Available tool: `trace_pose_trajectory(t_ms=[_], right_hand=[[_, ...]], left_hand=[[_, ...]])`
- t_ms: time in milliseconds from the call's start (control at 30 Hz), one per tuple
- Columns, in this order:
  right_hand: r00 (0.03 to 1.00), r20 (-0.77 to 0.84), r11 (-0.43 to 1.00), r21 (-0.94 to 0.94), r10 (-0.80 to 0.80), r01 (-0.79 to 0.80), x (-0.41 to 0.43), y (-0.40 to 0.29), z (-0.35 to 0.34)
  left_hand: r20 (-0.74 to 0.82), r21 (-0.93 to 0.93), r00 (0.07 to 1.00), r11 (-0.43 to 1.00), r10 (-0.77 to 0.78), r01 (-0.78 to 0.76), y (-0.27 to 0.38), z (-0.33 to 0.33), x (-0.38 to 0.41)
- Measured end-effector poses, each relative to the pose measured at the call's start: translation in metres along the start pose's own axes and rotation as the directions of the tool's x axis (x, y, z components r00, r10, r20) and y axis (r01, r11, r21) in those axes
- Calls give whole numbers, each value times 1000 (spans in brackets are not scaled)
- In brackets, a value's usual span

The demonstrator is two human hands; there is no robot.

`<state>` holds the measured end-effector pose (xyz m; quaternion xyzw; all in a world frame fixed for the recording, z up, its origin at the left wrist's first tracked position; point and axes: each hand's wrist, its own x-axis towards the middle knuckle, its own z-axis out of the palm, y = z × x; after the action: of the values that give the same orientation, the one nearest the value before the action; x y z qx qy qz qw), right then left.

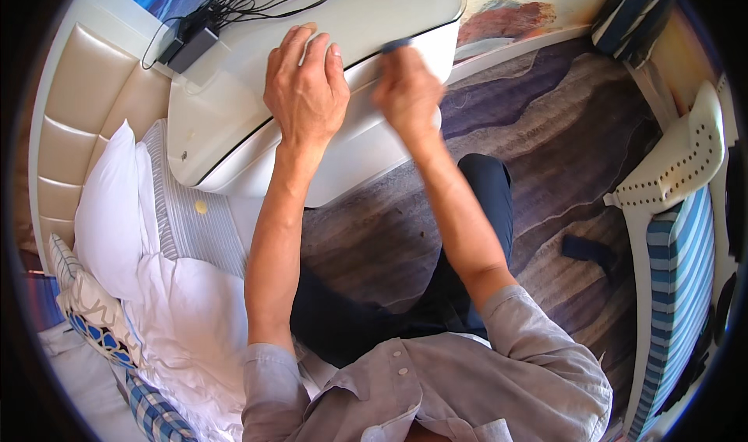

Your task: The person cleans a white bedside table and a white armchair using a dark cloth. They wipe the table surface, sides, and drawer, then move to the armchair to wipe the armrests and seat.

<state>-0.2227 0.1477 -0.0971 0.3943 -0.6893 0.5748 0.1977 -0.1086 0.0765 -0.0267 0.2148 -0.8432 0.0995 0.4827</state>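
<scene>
My left hand (307, 82) rests palm down near the front edge of a glossy white bedside cabinet (345, 24), its fingers on the pale top and nothing seen in it. To its right, my right hand (409, 88) is blurred and closed around a small dark blue thing (396, 45), perhaps a cloth, at the cabinet's front edge. Most of that thing is hidden by the fingers. A black power adapter (196, 44) and a tangle of black cables (234, 0) lie on the back left of the top.
A bed with a white pillow (111, 220) and rumpled white bedding (187, 301) is at the left, beside a padded headboard (87, 85). A chair with a blue striped cushion (681, 278) stands at the right. A dark blue object (586, 249) lies on the patterned carpet (549, 167).
</scene>
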Motion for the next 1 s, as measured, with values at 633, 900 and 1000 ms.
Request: trace_pose_trajectory(t_ms=[633,900,1000], right_hand=[[963,-257,994,96,84,-61,34,77,-10],[979,-198,966,257,51,2,-3,57,-1],[992,-116,990,135,52,-36,8,57,-8]], left_hand=[[232,142,969,983,85,-120,26,29,-6],[300,252,953,960,44,-124,40,32,0],[317,286,947,947,53,-148,36,31,1]])
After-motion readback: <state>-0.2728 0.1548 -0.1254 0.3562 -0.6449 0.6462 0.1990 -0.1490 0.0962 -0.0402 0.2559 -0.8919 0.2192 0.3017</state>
